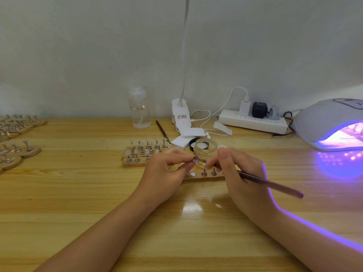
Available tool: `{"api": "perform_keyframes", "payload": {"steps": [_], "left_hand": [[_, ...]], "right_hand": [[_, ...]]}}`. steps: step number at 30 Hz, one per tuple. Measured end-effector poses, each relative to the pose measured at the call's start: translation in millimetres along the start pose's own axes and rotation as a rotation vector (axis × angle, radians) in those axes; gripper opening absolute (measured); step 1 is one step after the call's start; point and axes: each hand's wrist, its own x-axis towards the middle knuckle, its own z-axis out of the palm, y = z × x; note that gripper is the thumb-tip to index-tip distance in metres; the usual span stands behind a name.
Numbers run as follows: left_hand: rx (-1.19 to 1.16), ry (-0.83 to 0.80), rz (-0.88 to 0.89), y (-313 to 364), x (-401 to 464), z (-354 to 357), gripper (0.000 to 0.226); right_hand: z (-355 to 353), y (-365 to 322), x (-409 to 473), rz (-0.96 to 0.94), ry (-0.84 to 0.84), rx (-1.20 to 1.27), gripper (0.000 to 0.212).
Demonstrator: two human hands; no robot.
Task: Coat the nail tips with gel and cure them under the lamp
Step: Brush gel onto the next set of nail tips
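My left hand (167,169) pinches a small nail tip holder (195,159) just in front of the clear gel jar (205,149). My right hand (241,173) grips a dark red brush (275,185), whose tip reaches the held nail tip. Beneath my hands lies a wooden strip (204,176) with two metal stands and one bare white spot. A wooden board (145,152) carries several nail tips on stands, left of the jar. The curing lamp (330,122) glows purple at the right.
More wooden boards with stands (17,148) lie at the far left. A clear pump bottle (139,108), a second brush (162,130), a white clip lamp base (180,116), white pads (186,137) and a power strip (253,120) stand along the back of the table.
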Motion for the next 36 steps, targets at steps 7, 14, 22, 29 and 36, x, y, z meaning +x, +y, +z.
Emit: {"api": "perform_keyframes", "payload": {"steps": [7,14,22,29,36], "left_hand": [[-0.001,0.011,-0.015,2.7,-0.6,0.1,0.026],[-0.004,0.015,-0.027,3.8,-1.1,-0.5,0.024],[-0.013,0.022,-0.024,3.0,-0.6,-0.5,0.026],[-0.024,0.027,-0.021,1.6,-0.4,-0.8,0.024],[-0.045,0.039,-0.012,-1.1,-0.3,-0.3,0.024]], "right_hand": [[0.0,0.3,0.3,-0.016,0.022,-0.005,0.043],[0.0,-0.7,0.4,-0.017,0.023,0.008,0.040],[-0.2,0.0,0.0,-0.019,0.032,0.027,0.039],[0.1,-1.4,-1.0,0.029,0.023,0.093,0.043],[0.3,-1.5,-1.1,0.065,0.000,0.111,0.046]]}}
